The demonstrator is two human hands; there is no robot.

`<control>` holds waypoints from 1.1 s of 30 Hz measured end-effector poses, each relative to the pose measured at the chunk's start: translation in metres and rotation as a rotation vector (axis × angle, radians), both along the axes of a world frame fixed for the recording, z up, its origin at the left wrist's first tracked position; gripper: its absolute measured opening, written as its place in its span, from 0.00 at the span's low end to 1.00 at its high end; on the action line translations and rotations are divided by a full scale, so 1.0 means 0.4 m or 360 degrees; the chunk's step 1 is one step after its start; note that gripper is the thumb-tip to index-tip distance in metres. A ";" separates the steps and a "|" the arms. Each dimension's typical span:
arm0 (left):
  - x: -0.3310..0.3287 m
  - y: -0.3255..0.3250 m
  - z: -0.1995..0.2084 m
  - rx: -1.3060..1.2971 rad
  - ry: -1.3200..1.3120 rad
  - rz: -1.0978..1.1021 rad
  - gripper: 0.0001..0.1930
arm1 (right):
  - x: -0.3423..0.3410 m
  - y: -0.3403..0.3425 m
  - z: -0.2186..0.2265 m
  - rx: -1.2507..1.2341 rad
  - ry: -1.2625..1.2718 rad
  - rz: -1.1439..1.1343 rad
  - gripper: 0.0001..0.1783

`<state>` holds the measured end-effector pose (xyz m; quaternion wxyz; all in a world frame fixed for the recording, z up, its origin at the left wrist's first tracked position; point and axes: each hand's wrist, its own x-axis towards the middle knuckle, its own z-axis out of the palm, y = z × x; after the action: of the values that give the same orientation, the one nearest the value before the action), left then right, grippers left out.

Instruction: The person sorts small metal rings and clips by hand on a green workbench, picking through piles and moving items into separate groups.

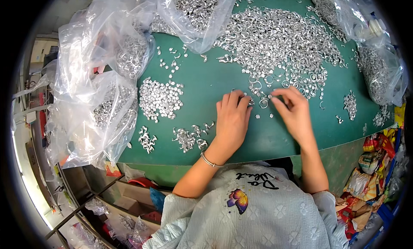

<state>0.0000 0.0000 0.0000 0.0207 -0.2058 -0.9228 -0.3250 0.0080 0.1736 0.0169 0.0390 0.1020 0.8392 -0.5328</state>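
Probably sorting: left hand [232, 120] and right hand [297, 113] curl near metal pieces [263, 105], fingers' [232, 99] grasp unclear; next needs precise pinch

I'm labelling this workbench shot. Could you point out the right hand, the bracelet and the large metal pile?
Right hand [297, 113], head view: back of the hand.
Bracelet [209, 162], head view: on its band.
Large metal pile [282, 44], head view: on its middle.

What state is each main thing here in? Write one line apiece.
Left hand: fingers bent, grip unclear
Right hand: fingers curled, grip unclear
Large metal heap: loose, spread out
Flat cluster of small pieces: loose, gathered together
Top middle clear bag: partly filled
Bracelet: worn
Green tabletop: partly covered
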 end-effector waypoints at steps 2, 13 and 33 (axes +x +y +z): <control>-0.002 -0.001 0.004 0.0014 0.0043 -0.0003 0.15 | -0.017 -0.042 -0.020 0.0830 0.0512 0.0146 0.09; -0.072 0.037 -0.001 0.0059 0.0040 -0.0017 0.14 | -0.006 0.047 -0.010 -0.0929 -0.0208 -0.0188 0.03; 0.016 0.050 0.019 0.1264 -0.0995 -0.0093 0.10 | 0.058 0.018 0.001 -0.1182 -0.0400 -0.0095 0.05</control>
<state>0.0064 0.0199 0.0075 -0.1890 -0.1006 -0.6840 -0.6973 0.0310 0.1809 0.0172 0.1602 0.1698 0.5747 -0.7844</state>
